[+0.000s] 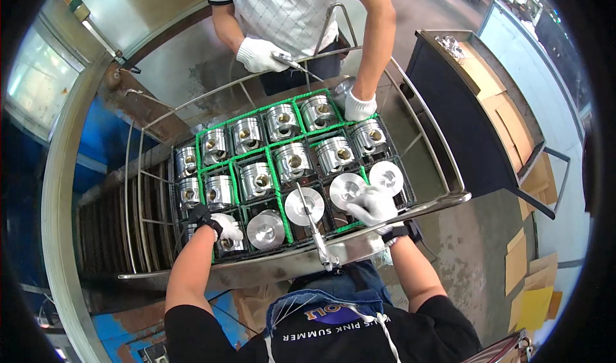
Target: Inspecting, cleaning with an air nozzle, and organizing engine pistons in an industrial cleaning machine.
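Note:
Shiny metal pistons fill a crate [292, 238] divided by green-wrapped and dark rods. My left hand [226, 226], in a white glove, rests closed over a piston [230, 244] in the near left corner. My right hand [374, 205], gloved too, has its fingers curled at the near right rim of a piston [345, 188] whose flat round top faces up; its fingertips are partly hidden. Between my hands an air blow gun [314, 233] lies with its thin nozzle across another top-up piston [298, 207] and its body by the near metal rim.
A person [289, 10] stands opposite, one gloved hand holding another blow gun [287, 60], the other at the crate's far right corner. A metal rail [430, 202] surrounds the crate. On the right stands a dark cart [462, 100] with cardboard; rollers [122, 228] lie left.

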### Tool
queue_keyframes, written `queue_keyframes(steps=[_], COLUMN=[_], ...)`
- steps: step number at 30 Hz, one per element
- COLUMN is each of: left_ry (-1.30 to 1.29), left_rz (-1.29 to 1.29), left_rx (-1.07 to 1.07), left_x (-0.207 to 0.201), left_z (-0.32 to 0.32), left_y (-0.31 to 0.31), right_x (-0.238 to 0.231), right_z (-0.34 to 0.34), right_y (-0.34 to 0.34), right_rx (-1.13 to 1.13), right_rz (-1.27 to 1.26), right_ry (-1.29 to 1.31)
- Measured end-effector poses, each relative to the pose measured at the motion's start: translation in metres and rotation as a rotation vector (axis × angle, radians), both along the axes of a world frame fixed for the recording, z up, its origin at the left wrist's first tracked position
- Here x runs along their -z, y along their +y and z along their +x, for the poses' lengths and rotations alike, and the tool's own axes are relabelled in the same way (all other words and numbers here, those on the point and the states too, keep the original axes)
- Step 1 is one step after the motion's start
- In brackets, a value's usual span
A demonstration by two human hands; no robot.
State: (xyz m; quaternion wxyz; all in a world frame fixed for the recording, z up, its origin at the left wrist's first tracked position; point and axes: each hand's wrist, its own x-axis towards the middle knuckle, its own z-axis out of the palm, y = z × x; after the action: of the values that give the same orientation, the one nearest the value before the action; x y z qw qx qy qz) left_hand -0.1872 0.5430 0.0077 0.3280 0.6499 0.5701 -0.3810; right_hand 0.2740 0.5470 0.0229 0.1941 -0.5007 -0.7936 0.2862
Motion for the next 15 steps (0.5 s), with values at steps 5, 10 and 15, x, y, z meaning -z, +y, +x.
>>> queue_keyframes(steps=[5, 10, 15], left_ry=[0.242, 0.185, 0.309], left_rz=[0.064, 0.342, 0.312], left_rx=[0.192, 0.017, 0.108], left_x=[-0.039, -0.062, -0.015], left_z=[0.022, 0.033, -0.028], left_y=[-0.005, -0.028, 0.001], right_x=[-0.047, -0.078, -0.112], right_z=[0.025, 0.043, -0.037], right_y=[-0.065, -0.090, -0.054], right_rx=[0.373, 0.005, -0.001], right_rz=[-0.200, -0.375, 0.272], right_ry=[0.219, 0.706, 0.399])
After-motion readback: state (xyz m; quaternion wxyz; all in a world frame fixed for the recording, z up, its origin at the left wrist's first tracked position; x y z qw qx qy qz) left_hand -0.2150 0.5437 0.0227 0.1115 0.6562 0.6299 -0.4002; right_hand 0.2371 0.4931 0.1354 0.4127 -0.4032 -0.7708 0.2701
